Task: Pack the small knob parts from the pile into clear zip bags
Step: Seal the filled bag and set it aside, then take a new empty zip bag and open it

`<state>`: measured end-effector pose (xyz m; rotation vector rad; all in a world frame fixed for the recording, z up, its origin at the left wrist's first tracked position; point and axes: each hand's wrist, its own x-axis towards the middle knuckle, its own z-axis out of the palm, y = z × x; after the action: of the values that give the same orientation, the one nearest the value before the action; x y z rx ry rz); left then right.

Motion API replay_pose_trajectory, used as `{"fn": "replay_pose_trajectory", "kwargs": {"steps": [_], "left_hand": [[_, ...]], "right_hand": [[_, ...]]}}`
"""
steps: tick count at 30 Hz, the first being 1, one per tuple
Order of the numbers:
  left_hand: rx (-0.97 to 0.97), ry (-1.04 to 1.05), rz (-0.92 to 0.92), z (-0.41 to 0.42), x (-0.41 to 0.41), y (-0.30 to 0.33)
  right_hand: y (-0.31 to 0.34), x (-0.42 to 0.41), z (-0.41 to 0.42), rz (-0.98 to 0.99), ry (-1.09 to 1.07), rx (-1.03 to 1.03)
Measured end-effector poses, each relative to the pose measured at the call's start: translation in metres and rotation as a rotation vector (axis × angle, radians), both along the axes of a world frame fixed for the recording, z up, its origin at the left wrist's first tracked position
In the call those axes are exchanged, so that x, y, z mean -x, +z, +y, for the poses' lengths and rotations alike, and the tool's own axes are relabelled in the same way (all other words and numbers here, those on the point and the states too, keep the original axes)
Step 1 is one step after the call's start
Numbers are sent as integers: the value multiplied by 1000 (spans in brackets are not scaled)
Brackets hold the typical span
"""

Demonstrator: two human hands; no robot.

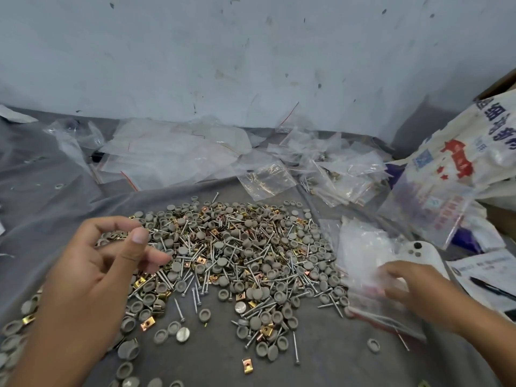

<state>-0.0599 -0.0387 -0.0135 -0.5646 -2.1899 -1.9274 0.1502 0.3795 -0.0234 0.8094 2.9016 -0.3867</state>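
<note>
**Above the pile: left hand loose, right hand on a bag stack**

Under and just past the left hand (92,277) fingers (122,224) lies the pile of knob parts (237,263): grey round caps, silver screws and brass-coloured clips mixed together on a grey cloth-covered table (321,367). Left fingers loosely curled, thumb tip close to the index tip; whether anything small sits between them, cannot tell. Hand hovers over the pile's left edge. More grey caps scattered below the left wrist.

Right of the pile, right hand (413,289) reaches onto a stack of clear zip bags (371,269). Its fingers are curled into the plastic and partly blurred behind it, gripping the top bags. The stack touches the pile's right edge.

Just beyond the right fingers, a white phone (424,254) lies camera side up, partly under the bags. Further right of them, a printed woven sack (458,163) and a paper with a black pen (491,286). Well beyond both hands, loose clear bags (173,152) heaped along a pale wall (251,51), some with red seal strips.
</note>
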Motion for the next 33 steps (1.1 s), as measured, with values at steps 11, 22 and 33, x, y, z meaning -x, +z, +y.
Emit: {"fn": "replay_pose_trajectory", "kwargs": {"steps": [11, 22, 33], "left_hand": [[133, -158, -26, 28, -23, 7], [37, -333, -105, 42, -43, 13], [35, -187, -159, 33, -31, 13]], "right_hand": [[65, 42, -92, 714, -115, 684], [26, 110, -233, 751, 190, 1204], [4, 123, -253, 933, 101, 1184]]}}
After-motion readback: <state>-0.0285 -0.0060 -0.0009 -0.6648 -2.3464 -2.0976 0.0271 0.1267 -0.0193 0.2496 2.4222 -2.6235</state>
